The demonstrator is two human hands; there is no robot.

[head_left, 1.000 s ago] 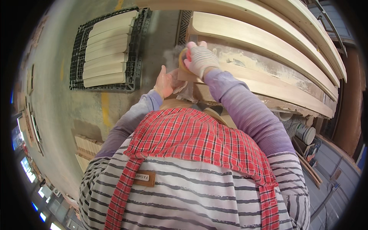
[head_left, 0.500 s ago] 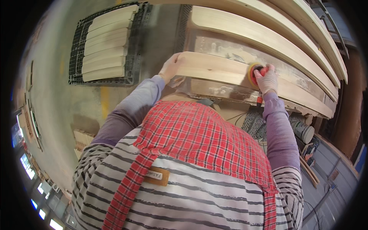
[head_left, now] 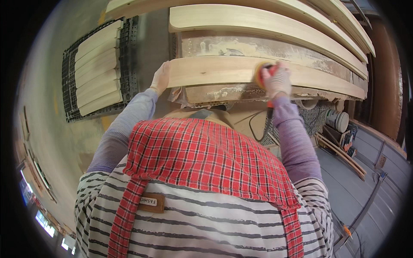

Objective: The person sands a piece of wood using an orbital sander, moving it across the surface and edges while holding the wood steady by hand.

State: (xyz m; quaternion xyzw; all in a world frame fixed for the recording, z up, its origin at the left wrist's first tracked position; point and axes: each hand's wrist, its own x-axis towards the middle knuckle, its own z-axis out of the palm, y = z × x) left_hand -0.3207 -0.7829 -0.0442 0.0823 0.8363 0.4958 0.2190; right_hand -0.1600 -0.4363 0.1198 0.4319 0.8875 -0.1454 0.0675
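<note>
A long pale wooden board (head_left: 215,71) lies across the worn workbench (head_left: 206,93) in front of me. My left hand (head_left: 161,78) grips the board's left end, fingers closed around its edge. In my gloved right hand (head_left: 278,81) is a small red power sander (head_left: 269,70) with a yellow rim. Its pad rests on the board's top face, right of the middle. The hand is a little blurred, and the fingers wrap over the tool's body.
More long boards (head_left: 241,19) lie beyond, toward the far right. On the floor at left, a black plastic pallet (head_left: 71,96) carries several short boards (head_left: 97,66). A white bucket (head_left: 337,120) and wooden strips (head_left: 342,155) stand at right. A dark cord (head_left: 254,129) hangs below the bench.
My view has turned, so the bench and pallet sit differently in the picture. The sander stays on the board in my right hand, and my left hand keeps hold of the board's end.
</note>
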